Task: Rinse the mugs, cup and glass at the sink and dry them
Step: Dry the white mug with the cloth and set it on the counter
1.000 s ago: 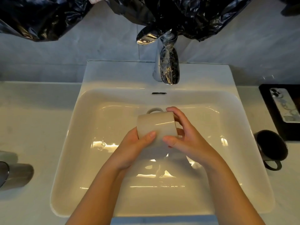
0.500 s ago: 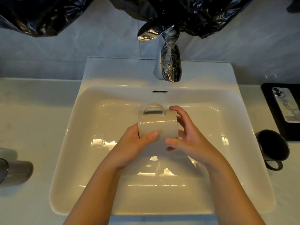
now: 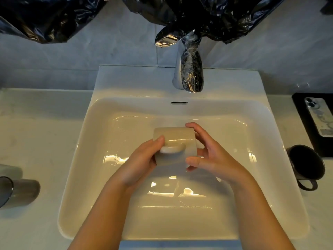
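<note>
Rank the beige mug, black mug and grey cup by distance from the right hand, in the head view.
1. Beige mug: centre, gripped by the right hand itself.
2. Black mug: right counter.
3. Grey cup: far left counter.

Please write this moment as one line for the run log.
item: white mug, handle toward camera | left hand: holds it | right hand: holds it | place: above sink basin | aside: black mug on right counter

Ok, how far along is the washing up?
Nothing looks finished. In hand: the white mug, gripped by left hand and right hand over the sink, no water visibly running. To do: the black mug on the right counter and the grey cup on the left, both lying on their sides. No drying cloth in view.
</note>
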